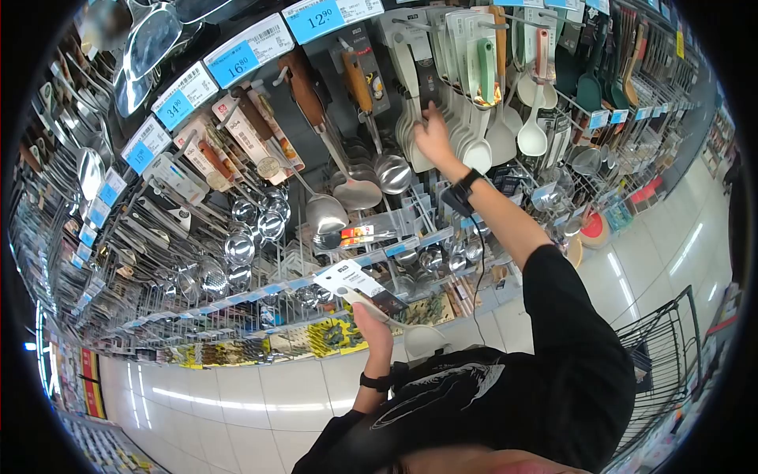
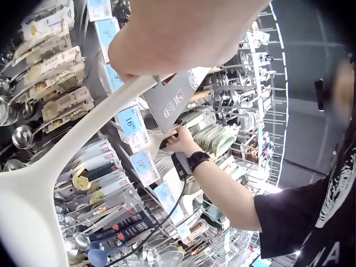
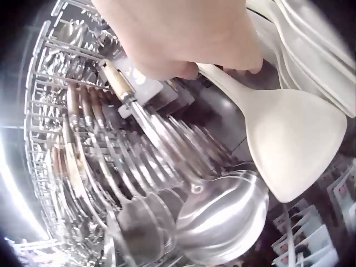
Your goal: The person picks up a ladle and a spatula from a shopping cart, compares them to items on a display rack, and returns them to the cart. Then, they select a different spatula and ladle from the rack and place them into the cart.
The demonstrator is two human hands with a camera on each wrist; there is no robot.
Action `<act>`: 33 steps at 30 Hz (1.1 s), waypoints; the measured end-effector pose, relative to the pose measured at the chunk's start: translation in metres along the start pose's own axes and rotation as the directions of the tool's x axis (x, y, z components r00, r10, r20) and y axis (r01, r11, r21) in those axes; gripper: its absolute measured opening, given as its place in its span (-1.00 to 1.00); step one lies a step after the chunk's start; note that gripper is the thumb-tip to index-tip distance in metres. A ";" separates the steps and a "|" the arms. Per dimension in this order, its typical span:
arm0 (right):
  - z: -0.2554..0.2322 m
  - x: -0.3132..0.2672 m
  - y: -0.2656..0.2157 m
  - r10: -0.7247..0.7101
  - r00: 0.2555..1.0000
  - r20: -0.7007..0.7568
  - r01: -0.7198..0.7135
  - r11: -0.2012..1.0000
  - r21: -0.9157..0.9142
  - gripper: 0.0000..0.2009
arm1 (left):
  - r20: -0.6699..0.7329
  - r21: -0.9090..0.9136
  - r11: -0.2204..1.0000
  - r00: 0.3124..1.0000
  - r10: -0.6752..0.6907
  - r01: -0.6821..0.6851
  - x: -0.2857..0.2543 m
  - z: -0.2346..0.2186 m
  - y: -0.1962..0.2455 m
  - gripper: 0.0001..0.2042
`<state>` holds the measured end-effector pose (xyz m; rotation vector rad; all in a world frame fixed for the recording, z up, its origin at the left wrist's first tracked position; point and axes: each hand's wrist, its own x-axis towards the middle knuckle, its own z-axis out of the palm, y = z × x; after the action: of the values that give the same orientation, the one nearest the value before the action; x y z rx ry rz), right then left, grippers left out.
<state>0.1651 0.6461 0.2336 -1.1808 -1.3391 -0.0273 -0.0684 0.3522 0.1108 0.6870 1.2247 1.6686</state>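
Note:
My left hand point(image 1: 373, 328) holds a cream spatula point(image 2: 33, 214) by its handle, low in front of the shelf. A printed card point(image 1: 351, 278) is attached at the handle end, and the broad head points toward my body. Up at the rack, my right hand point(image 1: 437, 141) grips the handle of another cream spatula point(image 3: 295, 136), whose flared head hangs below the fingers. More cream utensils point(image 3: 320, 39) hang close beside it. A steel ladle point(image 3: 222, 217) hangs on the other side. The palm hides part of the right spatula's handle.
Wood-handled steel turners point(image 1: 325, 212) and ladles hang to the left, under price tags point(image 1: 237, 63). Green utensils point(image 1: 588, 91) hang to the right. Wire racks point(image 1: 260, 288) run below. A shopping cart point(image 1: 663, 371) stands behind at the right. A cable point(image 1: 480, 268) trails from the right wrist.

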 end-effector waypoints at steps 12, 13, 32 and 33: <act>-0.126 -0.187 -0.106 0.031 0.809 0.587 -0.324 0.857 0.401 -0.59 | 0.220 -0.056 0.998 0.974 0.048 -0.037 0.008 0.064 0.032 -0.60; -0.133 -0.198 -0.112 0.048 0.777 0.628 -0.358 0.854 0.378 -0.55 | 0.238 -0.122 0.992 0.969 0.068 -0.040 0.009 0.073 0.034 -0.60; -0.152 -0.142 -0.122 0.101 0.936 0.336 -0.223 0.911 0.346 -0.80 | 0.640 -0.185 0.939 0.689 0.340 -0.291 0.011 0.104 0.048 -0.58; -0.151 -0.131 -0.123 0.133 0.934 0.332 -0.247 0.911 0.331 -0.79 | 0.642 -0.153 0.949 0.702 0.308 -0.276 0.010 0.098 0.047 -0.61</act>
<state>0.1567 0.4117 0.2464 -1.0128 -1.4094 0.5492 -0.0067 0.3988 0.1880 1.3665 0.5733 1.4793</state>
